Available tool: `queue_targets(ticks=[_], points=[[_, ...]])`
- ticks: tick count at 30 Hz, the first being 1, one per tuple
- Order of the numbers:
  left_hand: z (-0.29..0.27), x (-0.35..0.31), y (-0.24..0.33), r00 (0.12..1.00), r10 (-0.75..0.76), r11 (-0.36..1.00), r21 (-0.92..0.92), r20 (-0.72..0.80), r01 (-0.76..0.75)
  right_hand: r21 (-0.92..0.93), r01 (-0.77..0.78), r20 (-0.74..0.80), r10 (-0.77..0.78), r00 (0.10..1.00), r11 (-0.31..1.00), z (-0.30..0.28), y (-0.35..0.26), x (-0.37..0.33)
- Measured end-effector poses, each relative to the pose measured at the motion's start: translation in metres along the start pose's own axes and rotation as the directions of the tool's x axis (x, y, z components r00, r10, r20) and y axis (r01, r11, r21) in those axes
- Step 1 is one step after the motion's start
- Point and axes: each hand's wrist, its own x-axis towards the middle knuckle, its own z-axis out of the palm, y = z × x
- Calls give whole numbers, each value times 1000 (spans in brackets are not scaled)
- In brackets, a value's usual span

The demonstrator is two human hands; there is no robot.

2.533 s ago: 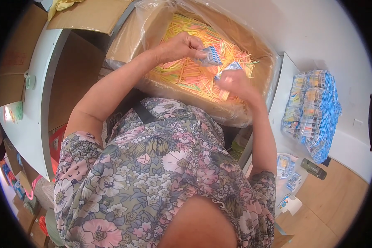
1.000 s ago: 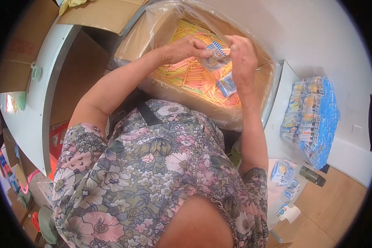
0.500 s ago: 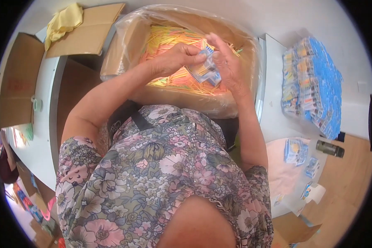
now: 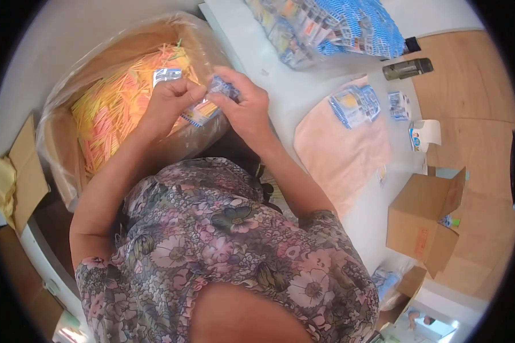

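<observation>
Pinching blue-and-clear packets [image 4: 202,114] close together, your left hand [image 4: 174,102] and right hand [image 4: 248,107] are hovering at the carton's edge [image 4: 180,146]. A slackening pinch would be risking a drop among the sticks [image 4: 106,114].

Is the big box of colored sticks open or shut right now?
Open: the cardboard box has nothing closed over its top; the colored sticks show inside, and clear plastic spreads over its rim.

Hands: 2 (left hand [image 4: 174,103], right hand [image 4: 249,103])
Lined carton [image 4: 197,43]: 1
Coloured sticks [image 4: 111,114]: many, not countable
Hand-held packets [image 4: 203,114]: at least 2
Piled packets [image 4: 360,26]: many, overlapping, not countable
Olive bottle [image 4: 403,69]: 1
Pink cloth [image 4: 332,143]: 1
Yellow cloth [image 4: 4,186]: 1
Small white box [image 4: 424,136]: 1
</observation>
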Motion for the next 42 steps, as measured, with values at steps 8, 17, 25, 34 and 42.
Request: queue_targets(ticks=[8, 17, 25, 34, 42], points=[[-80, 10, -20, 948, 300, 768, 616, -106, -174, -578, -145, -421, -141, 896, 803, -228, 26, -25], [-77, 12, -55, 932, 51, 496, 819, -359, 288, -938, -76, -191, -321, 928, 337, -272, 46, -40], [-91, 15, -76, 880, 25, 646, 679, -475, 348, -980, 41, -82, -588, 805, 194, -205, -8, -26], [-88, -2, -22, 965, 223, 904, 398, -134, -154, -537, 458, 274, -367, 889, 708, 12, -28, 45], [-129, -46, 2, 945, 204, 978, 93, -255, -186, -71, -274, 574, 264, 775, 959, 114, -21, 82]])
